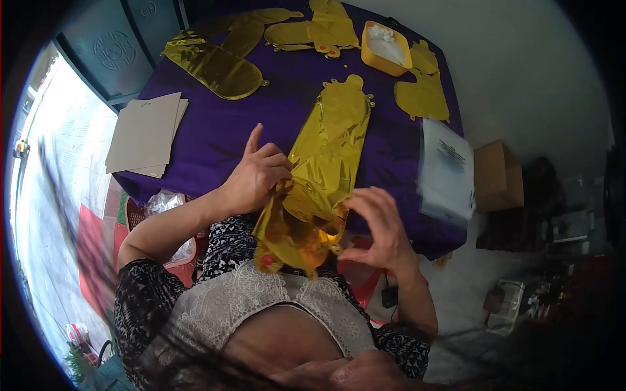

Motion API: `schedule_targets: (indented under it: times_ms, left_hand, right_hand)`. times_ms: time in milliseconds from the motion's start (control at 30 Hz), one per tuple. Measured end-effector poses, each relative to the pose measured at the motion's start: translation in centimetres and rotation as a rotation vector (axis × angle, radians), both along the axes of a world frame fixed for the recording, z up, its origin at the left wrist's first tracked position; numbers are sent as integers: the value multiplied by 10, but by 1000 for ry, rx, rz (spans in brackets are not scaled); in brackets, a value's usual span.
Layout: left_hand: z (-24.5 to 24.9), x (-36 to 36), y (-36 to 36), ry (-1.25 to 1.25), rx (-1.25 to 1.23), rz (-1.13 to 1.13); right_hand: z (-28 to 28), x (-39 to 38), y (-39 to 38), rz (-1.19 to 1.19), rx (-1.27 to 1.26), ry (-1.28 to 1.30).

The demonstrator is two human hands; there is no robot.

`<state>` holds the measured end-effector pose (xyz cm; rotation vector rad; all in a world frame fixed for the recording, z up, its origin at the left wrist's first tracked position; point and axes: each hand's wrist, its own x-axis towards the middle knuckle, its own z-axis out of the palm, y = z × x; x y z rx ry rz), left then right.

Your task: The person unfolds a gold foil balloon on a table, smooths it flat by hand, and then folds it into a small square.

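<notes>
A flat gold foil balloon (332, 140) lies lengthwise over the near edge of the purple-covered table, its near end crumpled and folded above my lap. My left hand (261, 171) is closed on the balloon's left edge, with the index finger raised. At the right edge, my right hand (381, 231) has its thumb and fingers spread apart, fingertips against the foil. Red spots show on the near folded end. Other flat gold foil balloons lie at the back: one on the left (218, 68), one in the middle (319, 32) and one on the right (424, 91).
A yellow tub (405, 64) with white contents stands at the back right. Cardboard sheets (143, 133) lie at the left edge, clear plastic bags (447, 169) at the right. Beyond these is a cardboard box (499, 176). A basket (135, 214) with plastic sits below the table.
</notes>
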<state>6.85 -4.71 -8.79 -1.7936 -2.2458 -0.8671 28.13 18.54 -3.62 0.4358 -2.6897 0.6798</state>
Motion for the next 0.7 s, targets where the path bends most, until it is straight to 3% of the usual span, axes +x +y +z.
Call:
schedule_targets:
  times_ms: [100, 333, 700]
  left_hand:
    - [-2, 1, -3, -43, 7, 30]
    - [-2, 0, -5, -35, -24, 9]
    - [4, 5, -6, -66, -34, 42]
  right_hand:
    - [-12, 8, 6, -181, 95, -3]
    - [-39, -6, -19, -179, 224, 194]
    - [-45, -18, -17, -236, 34, 205]
